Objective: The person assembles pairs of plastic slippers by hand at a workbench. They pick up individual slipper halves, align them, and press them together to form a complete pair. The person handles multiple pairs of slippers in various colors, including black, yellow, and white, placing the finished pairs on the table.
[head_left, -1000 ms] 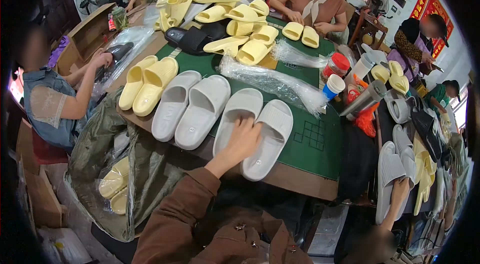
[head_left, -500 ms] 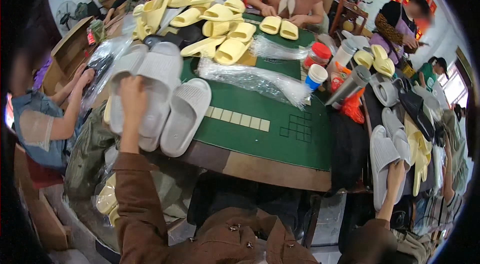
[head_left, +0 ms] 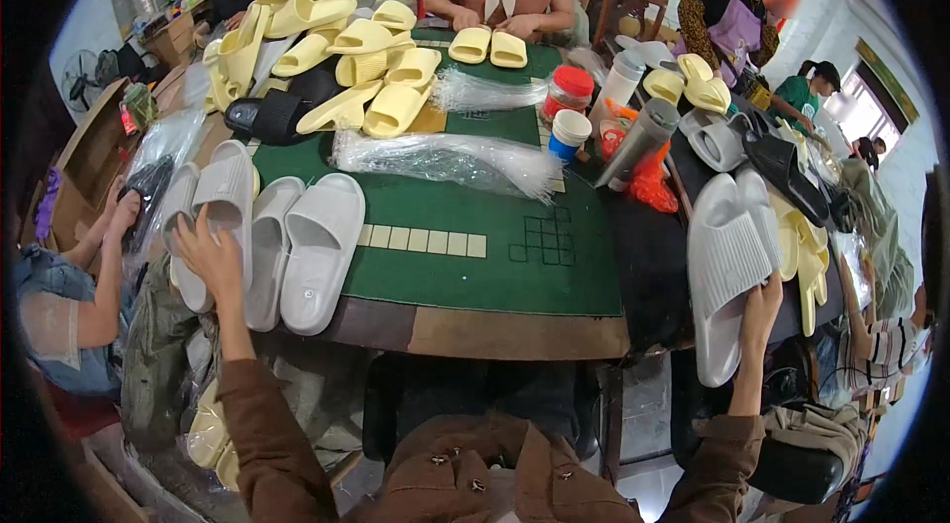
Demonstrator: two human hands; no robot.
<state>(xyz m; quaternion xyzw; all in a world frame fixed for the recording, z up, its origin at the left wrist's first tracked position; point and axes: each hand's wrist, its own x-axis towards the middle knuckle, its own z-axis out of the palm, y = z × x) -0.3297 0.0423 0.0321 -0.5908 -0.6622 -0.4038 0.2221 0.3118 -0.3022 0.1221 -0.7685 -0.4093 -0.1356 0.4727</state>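
At the table's left edge my left hand (head_left: 210,254) lies with its fingers spread over a light grey slipper (head_left: 226,185), one of several set side by side there. Closest to the middle of that row is another grey slipper (head_left: 322,256), its open footbed facing up. Off to the right, my right hand (head_left: 760,310) grips a pair of grey slippers (head_left: 727,266) by their lower part; they stand tilted, ribbed straps facing me. My right fingers are partly hidden behind the slippers.
On the green mat (head_left: 426,281) lie clear plastic bags (head_left: 445,159) and a heap of yellow slippers (head_left: 366,68). A red-lidded jar (head_left: 567,93), a blue-and-white cup (head_left: 568,134) and a grey flask (head_left: 641,139) stand to the right. Co-workers sit around; one person's hands (head_left: 492,23) hold yellow slippers.
My left hand's fingers have spread, and the left grey slippers now sit lower and apart at the table edge. My right hand has raised the right pair slightly. The whole view has shifted.
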